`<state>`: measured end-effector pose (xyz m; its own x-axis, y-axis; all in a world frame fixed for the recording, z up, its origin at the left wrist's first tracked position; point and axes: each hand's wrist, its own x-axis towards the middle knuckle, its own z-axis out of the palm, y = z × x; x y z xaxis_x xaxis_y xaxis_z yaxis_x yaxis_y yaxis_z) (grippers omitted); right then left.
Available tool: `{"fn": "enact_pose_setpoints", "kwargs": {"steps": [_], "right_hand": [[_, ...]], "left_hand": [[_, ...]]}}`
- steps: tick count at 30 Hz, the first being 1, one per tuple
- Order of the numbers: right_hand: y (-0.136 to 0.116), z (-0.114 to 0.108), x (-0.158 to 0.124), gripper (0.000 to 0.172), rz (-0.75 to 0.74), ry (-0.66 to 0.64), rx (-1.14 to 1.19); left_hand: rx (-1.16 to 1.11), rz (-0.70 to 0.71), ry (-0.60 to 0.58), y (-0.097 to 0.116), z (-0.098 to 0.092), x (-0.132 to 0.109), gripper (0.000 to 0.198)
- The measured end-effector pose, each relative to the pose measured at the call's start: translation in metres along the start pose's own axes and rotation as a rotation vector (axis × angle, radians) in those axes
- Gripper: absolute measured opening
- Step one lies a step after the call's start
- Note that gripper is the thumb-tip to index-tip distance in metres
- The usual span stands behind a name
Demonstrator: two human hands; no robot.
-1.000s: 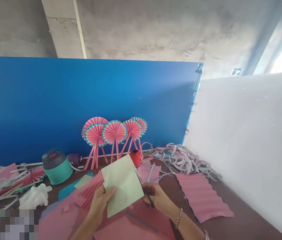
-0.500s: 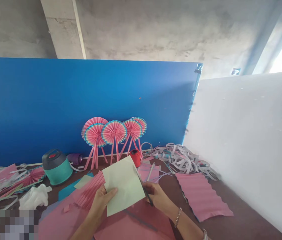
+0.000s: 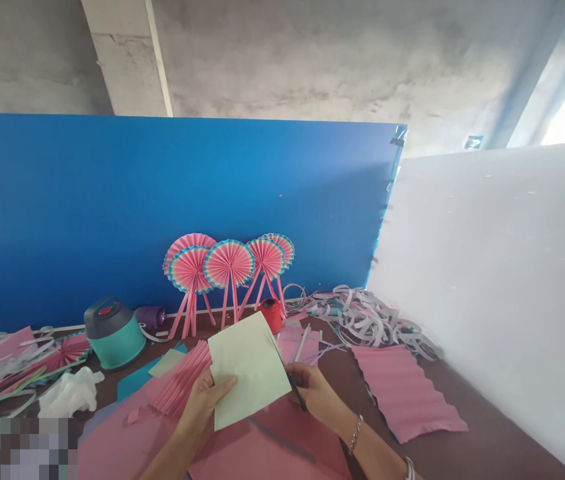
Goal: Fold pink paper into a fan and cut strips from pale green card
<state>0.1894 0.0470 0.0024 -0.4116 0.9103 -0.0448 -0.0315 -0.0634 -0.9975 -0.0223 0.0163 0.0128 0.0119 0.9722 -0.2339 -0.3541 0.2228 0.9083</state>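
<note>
My left hand (image 3: 201, 408) pinches the lower left corner of a pale green sheet of paper (image 3: 249, 370), thumb on top, and holds it up over the table. My right hand (image 3: 315, 393) is closed on a thin dark tool (image 3: 293, 389), probably scissors or a pen, at the sheet's right edge. Under the sheet lie flat pink sheets (image 3: 272, 447) and a pleated pink fold (image 3: 179, 380).
Several finished pink paper fans (image 3: 227, 267) lean on the blue board (image 3: 112, 207). A teal jar with a dark lid (image 3: 113, 332), a red thread spool (image 3: 272, 315), a heap of paper strips (image 3: 367, 319) and a corrugated pink sheet (image 3: 405, 390) lie around. A white panel (image 3: 502, 280) bounds the right.
Nearly nothing has changed: the green sheet has shifted slightly in my hands, and both hands keep their grip.
</note>
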Motion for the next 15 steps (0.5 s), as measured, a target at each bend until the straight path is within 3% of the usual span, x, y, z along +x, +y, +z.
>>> {"fn": "enact_pose_setpoints", "kwargs": {"steps": [7,15], "right_hand": [[0.0041,-0.0014,0.001,0.021,-0.006,0.012,-0.033],[0.0054,-0.0013,0.0027,0.023,0.011,0.033,-0.019]], "left_hand": [[-0.02,-0.012,-0.043,0.0016,0.0015,-0.0028,0.05],[-0.011,0.005,0.029,-0.0015,0.0002,0.0021,0.049]]}}
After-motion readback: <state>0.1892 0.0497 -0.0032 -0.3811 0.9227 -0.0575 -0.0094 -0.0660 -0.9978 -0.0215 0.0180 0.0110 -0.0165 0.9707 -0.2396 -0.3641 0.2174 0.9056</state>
